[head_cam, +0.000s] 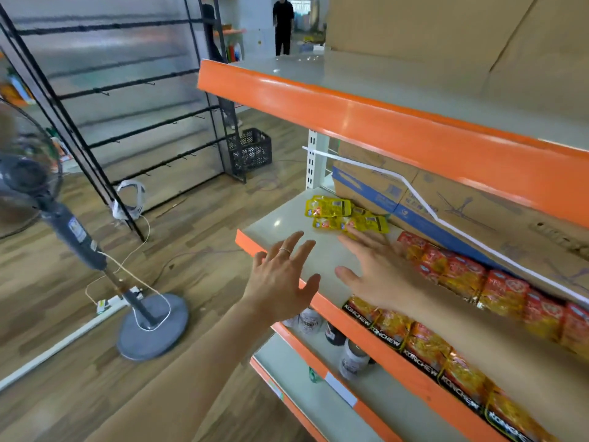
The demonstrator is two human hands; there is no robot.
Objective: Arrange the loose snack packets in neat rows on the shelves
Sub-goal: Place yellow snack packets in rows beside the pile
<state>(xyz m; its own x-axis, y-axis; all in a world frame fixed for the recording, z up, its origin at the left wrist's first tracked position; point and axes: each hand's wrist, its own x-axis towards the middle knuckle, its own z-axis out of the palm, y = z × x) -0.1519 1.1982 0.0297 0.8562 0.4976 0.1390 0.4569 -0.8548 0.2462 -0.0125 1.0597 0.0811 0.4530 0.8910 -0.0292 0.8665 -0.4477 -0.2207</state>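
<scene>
Head camera looks down on a row of orange packets [424, 342] at the front of the shelf [280, 224], under the right forearm. Thin film pouches like these are probably light, crinkly and slippery, best pinched by a sealed edge. Both hands hover flat with fingers spread, holding nothing: left hand [280, 282] over the shelf's corner, right hand [376, 269] reaching just beside the loose yellow packets [344, 215] heaped before a cardboard box [478, 202].

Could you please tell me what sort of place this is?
Probably a small shop being stocked: orange-edged shelves, snack packets in rows, loose yellow packets at the shelf end, and a hook rack nearby.
</scene>
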